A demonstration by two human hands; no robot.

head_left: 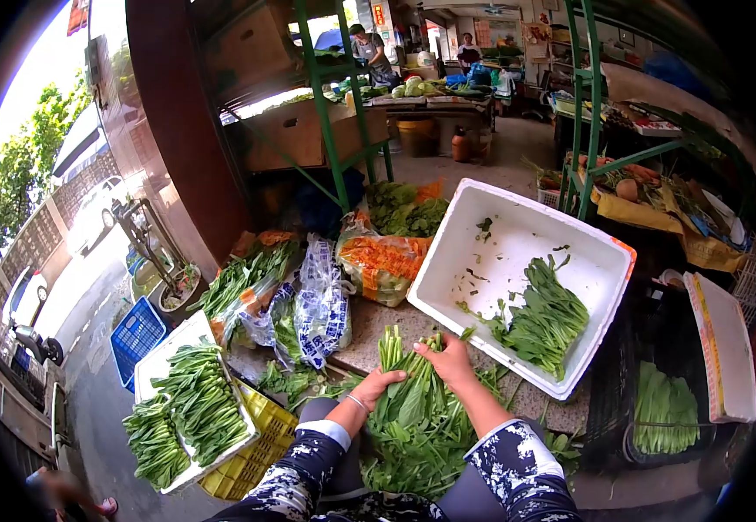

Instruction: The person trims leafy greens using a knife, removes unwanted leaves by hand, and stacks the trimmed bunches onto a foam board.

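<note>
A bunch of leafy greens [414,396] is between my hands above my lap, cut stem ends pointing up and away from me. My left hand [376,389] wraps round the stems on the left, a bracelet at its wrist. Gripping the stems on the right is my right hand [447,358], thumb near their tops. Loose leaves [413,457] spread below across my lap. Just beyond my right hand, a white foam box [491,248] is tilted, with a pile of greens [547,317] in its lower right part.
Bundled greens [204,400] lie on a white lid over a yellow crate [260,444] at left. Plastic bags of vegetables [319,300] sit ahead, near a blue basket [138,339]. Green metal racks [325,104] rise behind. At right, a black crate [608,435] stands beside more greens. Two people are far back.
</note>
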